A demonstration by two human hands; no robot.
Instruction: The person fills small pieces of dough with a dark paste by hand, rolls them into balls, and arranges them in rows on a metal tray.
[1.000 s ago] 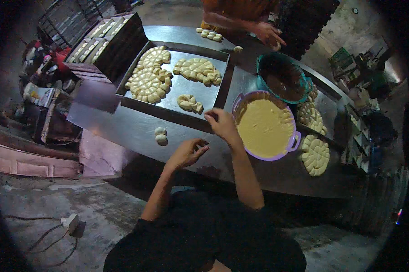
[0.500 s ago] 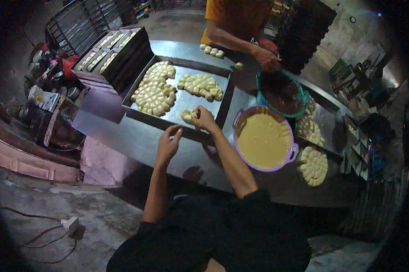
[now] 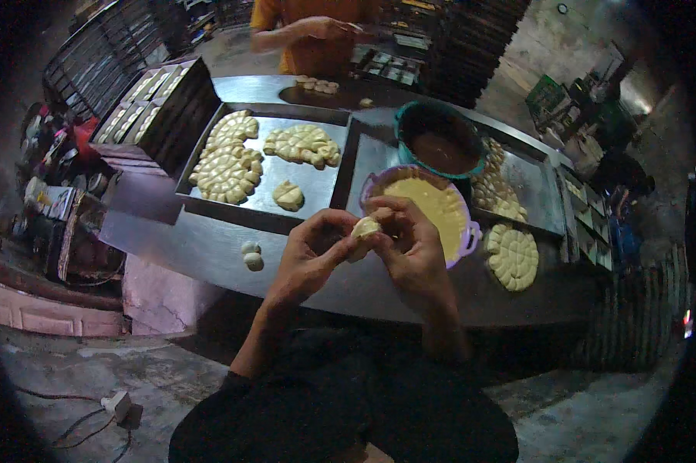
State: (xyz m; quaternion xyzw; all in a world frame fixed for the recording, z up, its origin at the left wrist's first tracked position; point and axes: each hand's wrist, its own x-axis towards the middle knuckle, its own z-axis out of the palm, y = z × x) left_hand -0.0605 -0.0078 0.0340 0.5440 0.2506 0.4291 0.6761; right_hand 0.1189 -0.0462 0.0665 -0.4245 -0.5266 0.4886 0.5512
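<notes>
Both hands meet above the front edge of the worktop (image 3: 209, 247), and between them sits a small pale dough piece (image 3: 365, 228). The left hand (image 3: 311, 258) has its grip closed on the left side of the dough piece, and the right hand (image 3: 411, 241) curls its fingers over it from the right. Just behind the hands stands a purple bowl (image 3: 468, 231) with yellow filling. Further back is a teal bowl (image 3: 400, 123) with brown filling. To the left, a metal tray (image 3: 317, 189) carries shaped dough pieces (image 3: 228, 166). Two small dough balls (image 3: 251, 255) lie on the worktop near the left hand. At the far side, another person's hand (image 3: 325, 29) is at work.
</notes>
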